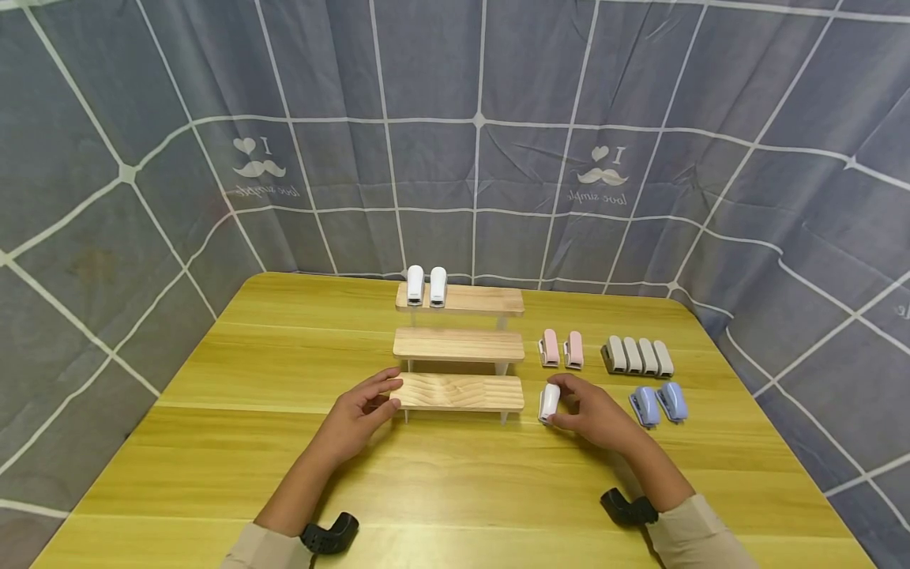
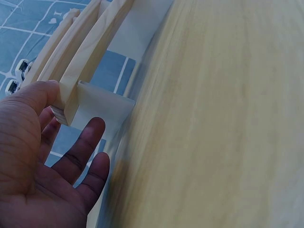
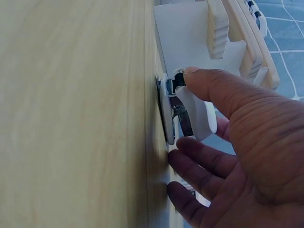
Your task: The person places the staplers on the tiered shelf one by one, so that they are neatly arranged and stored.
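Note:
A three-step wooden display stand [image 1: 458,393] with pale supports stands on the table. My left hand [image 1: 359,411] holds the left end of its lowest board, thumb at the front edge and index finger behind; the other fingers [image 2: 78,152] are spread below. My right hand [image 1: 593,411] grips a small white hole punch [image 1: 549,403] by its two ends, just right of the lowest board. Close up, the punch [image 3: 202,116] shows a white lever, metal inner parts and a dark base close against the tabletop. Two white punches [image 1: 438,287] stand side by side on the top board's left part.
Right of the stand are two pink punches [image 1: 550,348], a row of several grey-white ones [image 1: 640,356] and two blue ones [image 1: 646,406]. A grey checked curtain [image 1: 441,166] surrounds the wooden table [image 1: 235,379] at the back and sides.

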### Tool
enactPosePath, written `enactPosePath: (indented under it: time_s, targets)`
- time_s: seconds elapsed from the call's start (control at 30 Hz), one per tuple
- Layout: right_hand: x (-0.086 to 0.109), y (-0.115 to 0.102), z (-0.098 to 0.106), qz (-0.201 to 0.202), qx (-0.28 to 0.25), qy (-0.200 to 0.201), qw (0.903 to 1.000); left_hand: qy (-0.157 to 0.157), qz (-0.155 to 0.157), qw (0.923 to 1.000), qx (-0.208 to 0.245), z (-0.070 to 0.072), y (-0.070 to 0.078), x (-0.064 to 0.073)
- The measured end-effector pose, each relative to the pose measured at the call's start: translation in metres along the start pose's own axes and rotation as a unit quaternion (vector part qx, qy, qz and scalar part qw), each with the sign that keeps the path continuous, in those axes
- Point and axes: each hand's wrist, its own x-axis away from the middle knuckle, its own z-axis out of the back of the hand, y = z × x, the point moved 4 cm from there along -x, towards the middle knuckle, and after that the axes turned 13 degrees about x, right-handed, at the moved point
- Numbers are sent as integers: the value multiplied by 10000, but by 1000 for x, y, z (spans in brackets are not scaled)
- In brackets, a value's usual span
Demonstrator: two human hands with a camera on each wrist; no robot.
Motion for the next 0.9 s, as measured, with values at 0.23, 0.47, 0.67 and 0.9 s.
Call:
enactPosePath:
  time_s: [0.23, 0.47, 0.67, 0.9]
  targets:
    - [0, 0, -2, -115, 230, -49, 9997, -3, 50, 10000, -41, 0, -3, 0]
    - [-1, -3, -3, -61, 413, -54, 9991, 5, 49, 10000, 3, 0, -2, 0]
    - [-2, -4, -2, 56, 556, 33, 9984, 20, 81, 10000, -7, 0, -2, 0]
    - [-1, -3, -2, -65, 585, 112, 9982, 36, 107, 9999, -48, 0, -3, -1]
